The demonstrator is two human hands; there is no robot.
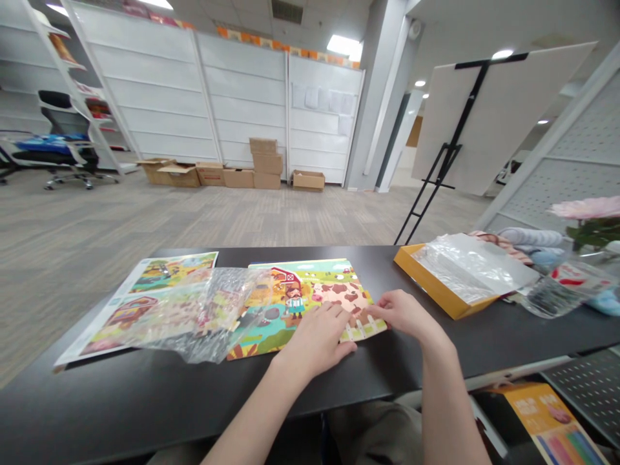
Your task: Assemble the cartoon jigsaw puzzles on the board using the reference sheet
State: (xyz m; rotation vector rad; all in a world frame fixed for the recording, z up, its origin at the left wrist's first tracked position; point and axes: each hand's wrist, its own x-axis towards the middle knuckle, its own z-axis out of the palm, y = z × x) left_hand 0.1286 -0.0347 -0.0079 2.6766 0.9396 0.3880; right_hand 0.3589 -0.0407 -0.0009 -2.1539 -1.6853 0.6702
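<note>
A colourful farm picture board [276, 332], showing a red barn, a farmer and a spotted cow, lies on the dark table in front of me. My left hand [320, 336] rests flat on its lower middle, fingers stretched out. At the board's right edge, my right hand [404, 313] pinches the corner between thumb and fingers. A crumpled clear plastic bag [213, 316] overlaps the board's left part, with some small printed pieces seen through it. Under the bag, further left, is a printed farm sheet [159, 278].
On the right of the dark table [97, 400] stands an orange-rimmed box [426, 278] with clear plastic over it. Beside it are a clear plastic container [557, 290], rolled cloths [530, 237] and a pink flower [591, 208]. An orange package [547, 413] sits lower right.
</note>
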